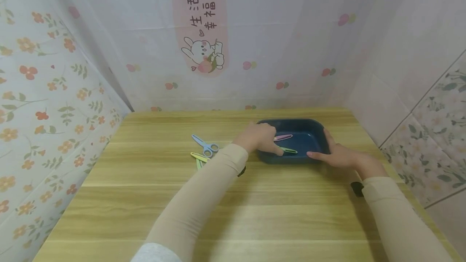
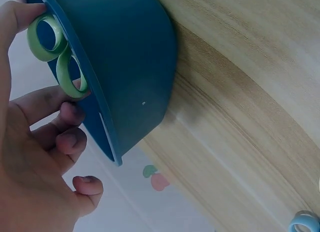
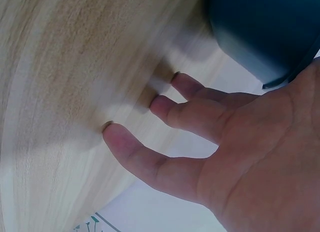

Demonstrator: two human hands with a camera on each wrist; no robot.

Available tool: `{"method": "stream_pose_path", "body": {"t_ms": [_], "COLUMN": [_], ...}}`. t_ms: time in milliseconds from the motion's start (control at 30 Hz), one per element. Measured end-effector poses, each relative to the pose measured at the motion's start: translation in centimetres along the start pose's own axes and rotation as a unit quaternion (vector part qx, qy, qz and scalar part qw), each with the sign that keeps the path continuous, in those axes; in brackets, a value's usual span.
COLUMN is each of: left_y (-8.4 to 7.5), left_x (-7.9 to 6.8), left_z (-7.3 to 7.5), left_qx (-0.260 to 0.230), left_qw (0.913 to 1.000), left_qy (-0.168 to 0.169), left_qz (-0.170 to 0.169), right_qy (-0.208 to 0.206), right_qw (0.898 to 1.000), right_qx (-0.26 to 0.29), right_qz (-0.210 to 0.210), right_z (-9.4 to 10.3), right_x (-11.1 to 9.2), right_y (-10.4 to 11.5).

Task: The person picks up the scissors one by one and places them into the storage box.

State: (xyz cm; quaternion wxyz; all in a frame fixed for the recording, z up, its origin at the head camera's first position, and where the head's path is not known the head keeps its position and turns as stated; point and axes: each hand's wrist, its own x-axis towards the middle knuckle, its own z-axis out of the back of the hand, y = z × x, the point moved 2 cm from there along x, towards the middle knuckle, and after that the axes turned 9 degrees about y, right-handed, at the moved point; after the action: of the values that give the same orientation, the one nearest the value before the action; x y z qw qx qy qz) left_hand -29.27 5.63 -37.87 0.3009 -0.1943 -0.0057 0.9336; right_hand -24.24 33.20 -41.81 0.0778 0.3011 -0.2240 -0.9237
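My left hand (image 1: 263, 137) reaches over the left end of a dark blue bin (image 1: 299, 121). In the left wrist view, its thumb and index finger pinch the green looped handles of scissors (image 2: 47, 39) at the bin's rim. The green blade end points right inside the bin in the head view. Pink scissors (image 1: 284, 137) show just beyond, partly hidden by the left hand. At the bin's near right corner is my right hand (image 1: 340, 156), thumb and index finger along the rim. Its other fingers (image 3: 137, 154) extend loosely outside, low over the table.
Left of the bin lie blue scissors (image 1: 206, 147), yellow scissors (image 1: 199, 156) and a light green pair (image 1: 199, 164), partly covered by the left sleeve. The wooden table (image 1: 276, 213) meets a patterned cloth (image 1: 291, 51) behind and at both sides.
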Motion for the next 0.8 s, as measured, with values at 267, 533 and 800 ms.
{"method": "stream_pose_path", "body": {"t_ms": [267, 533, 800], "left_y": [0.27, 0.65, 0.47], "left_x": [-0.15, -0.2, 0.1], "left_z": [0.12, 0.32, 0.2], "left_qx": [-0.03, -0.026, 0.005], "left_qw": [0.9992, 0.9983, 0.9984], "left_qy": [0.022, 0.052, 0.056], "left_qz": [-0.013, -0.005, 0.009], "right_qy": [0.001, -0.005, -0.009], "right_qw": [1.0, 1.0, 1.0], "right_qx": [-0.006, 0.001, 0.014], "right_qz": [-0.001, 0.002, 0.003], "right_z": [0.17, -0.02, -0.1], "right_x": [-0.03, 0.09, 0.3], "right_y": [-0.06, -0.21, -0.36]}}
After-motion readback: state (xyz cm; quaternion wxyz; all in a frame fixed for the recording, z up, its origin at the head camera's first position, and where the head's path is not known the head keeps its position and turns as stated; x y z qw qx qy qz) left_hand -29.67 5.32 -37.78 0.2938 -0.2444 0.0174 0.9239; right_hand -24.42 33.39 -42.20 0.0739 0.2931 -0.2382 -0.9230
